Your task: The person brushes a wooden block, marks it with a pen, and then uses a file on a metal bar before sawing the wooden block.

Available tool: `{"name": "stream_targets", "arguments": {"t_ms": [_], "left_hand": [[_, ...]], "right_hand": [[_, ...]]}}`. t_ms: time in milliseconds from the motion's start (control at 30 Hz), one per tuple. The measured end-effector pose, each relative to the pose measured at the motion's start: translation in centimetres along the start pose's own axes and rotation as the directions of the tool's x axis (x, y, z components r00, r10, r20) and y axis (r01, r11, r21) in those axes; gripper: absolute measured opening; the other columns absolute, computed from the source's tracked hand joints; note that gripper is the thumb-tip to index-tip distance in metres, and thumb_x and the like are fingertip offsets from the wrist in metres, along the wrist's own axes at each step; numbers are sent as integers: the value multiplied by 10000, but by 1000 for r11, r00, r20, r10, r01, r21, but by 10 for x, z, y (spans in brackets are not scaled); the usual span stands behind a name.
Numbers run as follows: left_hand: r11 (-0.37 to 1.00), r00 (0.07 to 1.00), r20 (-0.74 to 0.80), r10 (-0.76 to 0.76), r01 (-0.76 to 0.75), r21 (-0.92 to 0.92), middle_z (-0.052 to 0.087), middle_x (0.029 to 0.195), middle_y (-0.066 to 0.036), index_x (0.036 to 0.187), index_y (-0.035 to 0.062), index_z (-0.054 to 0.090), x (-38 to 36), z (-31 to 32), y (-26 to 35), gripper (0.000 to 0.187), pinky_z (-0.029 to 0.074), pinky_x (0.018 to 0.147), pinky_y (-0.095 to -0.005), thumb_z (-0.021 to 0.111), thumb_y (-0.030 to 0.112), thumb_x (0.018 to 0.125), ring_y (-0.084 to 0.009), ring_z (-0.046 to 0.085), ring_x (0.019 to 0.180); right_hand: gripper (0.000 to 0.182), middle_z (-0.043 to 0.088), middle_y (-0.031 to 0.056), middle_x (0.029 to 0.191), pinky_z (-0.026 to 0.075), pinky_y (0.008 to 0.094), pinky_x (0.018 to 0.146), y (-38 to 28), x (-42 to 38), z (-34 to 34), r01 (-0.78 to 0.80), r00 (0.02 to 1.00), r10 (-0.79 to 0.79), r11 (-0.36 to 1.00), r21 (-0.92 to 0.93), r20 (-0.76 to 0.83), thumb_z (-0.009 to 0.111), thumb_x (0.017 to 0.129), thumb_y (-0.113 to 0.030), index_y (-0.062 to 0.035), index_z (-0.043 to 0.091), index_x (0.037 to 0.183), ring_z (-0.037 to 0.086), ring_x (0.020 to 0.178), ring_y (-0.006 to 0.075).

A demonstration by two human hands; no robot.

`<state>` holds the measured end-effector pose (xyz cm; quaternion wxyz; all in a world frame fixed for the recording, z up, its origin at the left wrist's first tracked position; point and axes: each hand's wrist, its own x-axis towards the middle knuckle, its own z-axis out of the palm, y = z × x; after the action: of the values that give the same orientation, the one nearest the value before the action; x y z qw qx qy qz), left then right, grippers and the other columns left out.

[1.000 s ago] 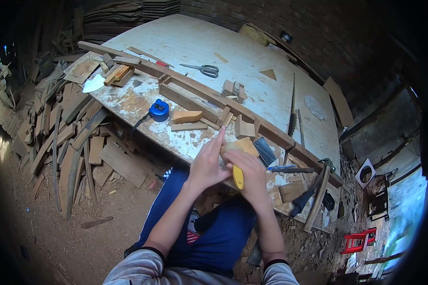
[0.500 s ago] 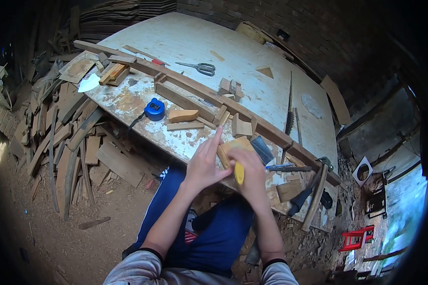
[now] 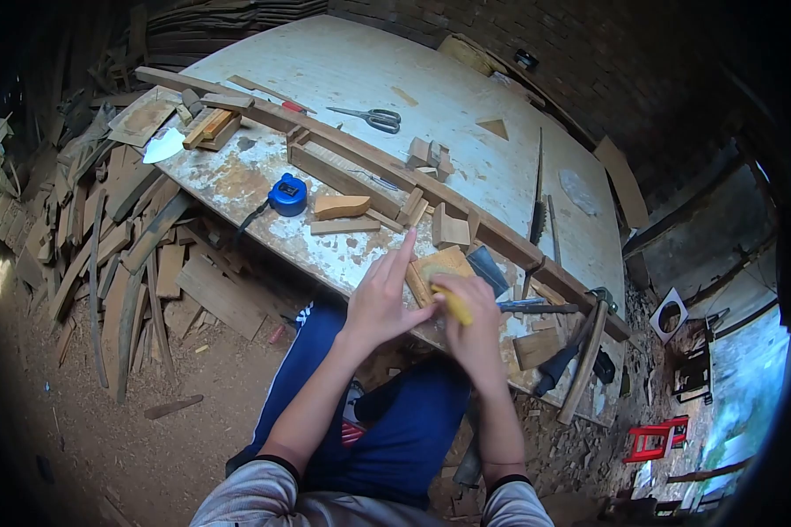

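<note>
A small wooden block (image 3: 442, 263) lies at the near edge of the worktable. My left hand (image 3: 380, 299) braces it, with the index finger stretched along its left side and the thumb at its near edge. Over the block's near part, my right hand (image 3: 473, 329) grips a yellow bent strip (image 3: 453, 304) that looks like folded sandpaper; motion blurs it a little. Right of the block sits a dark flat slab (image 3: 487, 270). Beyond it stands a notched wood piece (image 3: 450, 230). A curved wood piece (image 3: 341, 206) and a blue tape measure (image 3: 287, 195) are to the left.
A long wooden rail (image 3: 351, 151) crosses the worktable (image 3: 308, 66). Scissors (image 3: 371, 118) and a saw (image 3: 538, 198) lie beyond it. A hammer-like tool (image 3: 584, 360) rests at the right edge. Scrap wood (image 3: 132, 272) is heaped on the left, and a red stool (image 3: 655, 441) stands right.
My right hand has shifted slightly right, and the yellow strip has swung from near-upright to a slant higher over the block. My left hand stays nearly still.
</note>
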<state>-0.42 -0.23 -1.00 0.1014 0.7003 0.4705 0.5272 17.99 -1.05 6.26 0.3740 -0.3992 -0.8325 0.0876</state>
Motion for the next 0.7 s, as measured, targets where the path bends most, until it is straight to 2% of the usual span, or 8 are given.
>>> {"name": "stream_targets", "arguments": {"t_ms": [67, 200, 300, 333, 433, 467, 600, 700], "left_hand": [[1000, 1000, 8, -11, 11, 7, 686, 1265, -195, 1780, 35, 240, -1, -1, -1, 1323, 579, 1024, -464, 1003, 350, 747, -391, 693, 1151], [1000, 1000, -14, -2, 3, 20, 685, 1253, -188, 1780, 35, 242, -1, -1, 0, 1311, 580, 1019, -460, 998, 346, 755, -381, 688, 1153], [1000, 1000, -13, -9, 9, 25, 682, 1246, -186, 1779, 34, 244, 0, 2, 1, 1303, 581, 1016, -458, 995, 350, 761, -380, 684, 1147], [1000, 1000, -6, -7, 8, 30, 682, 1244, -186, 1778, 33, 245, 0, 1, 1, 1300, 582, 1014, -457, 994, 351, 764, -381, 683, 1143], [999, 1000, 10, -10, 10, 38, 681, 1241, -186, 1778, 31, 243, -1, -2, 0, 1298, 582, 1013, -455, 991, 352, 767, -381, 682, 1141], [999, 1000, 5, -15, 15, 32, 681, 1240, -186, 1779, 30, 242, -1, 0, 1, 1299, 582, 1013, -454, 991, 352, 767, -381, 682, 1141], [1000, 1000, -8, -1, 1, 10, 682, 1246, -188, 1780, 30, 233, -2, 1, -1, 1299, 583, 1016, -455, 987, 347, 770, -381, 685, 1136], [1000, 1000, -6, -9, 9, 6, 683, 1245, -191, 1781, 28, 227, -1, -3, 0, 1302, 582, 1018, -459, 986, 342, 771, -383, 687, 1134]], "right_hand": [[184, 814, 131, 1155, 515, 468, 980, -10, 1, -1, 97, 993, -97, 995, 11, 68, 716, 1015, -63, -36, 785, 1183, 712, 1047, 371], [160, 789, 166, 1139, 547, 463, 961, 20, 7, -17, -168, 986, 169, 974, -150, -6, 695, 1047, -82, -19, 779, 1167, 705, 1084, 391], [146, 780, 168, 1113, 546, 471, 945, -6, 2, -1, 78, 997, -76, 995, -55, 23, 687, 1054, -83, -11, 777, 1143, 698, 1038, 400], [177, 773, 158, 1150, 517, 480, 955, -6, 1, -3, 59, 995, -65, 995, 77, 70, 692, 1007, -34, -35, 779, 1161, 679, 1064, 388], [224, 773, 144, 1186, 522, 467, 971, 22, 5, -15, -168, 986, 168, 977, -132, -13, 722, 970, -20, -52, 777, 1185, 683, 1106, 371], [220, 785, 129, 1195, 525, 459, 984, 22, 2, -9, -157, 987, 150, 953, -257, -50, 750, 973, -51, -63, 788, 1189, 693, 1126, 365], [196, 800, 122, 1178, 516, 461, 985, -7, 3, -1, 104, 982, -116, 991, 81, 149, 742, 1003, -107, -63, 798, 1185, 708, 1096, 366], [220, 801, 116, 1188, 513, 461, 1011, 18, 11, 5, -88, 996, 88, 995, 55, -8, 758, 981, -88, -70, 793, 1198, 712, 1115, 350]]}}
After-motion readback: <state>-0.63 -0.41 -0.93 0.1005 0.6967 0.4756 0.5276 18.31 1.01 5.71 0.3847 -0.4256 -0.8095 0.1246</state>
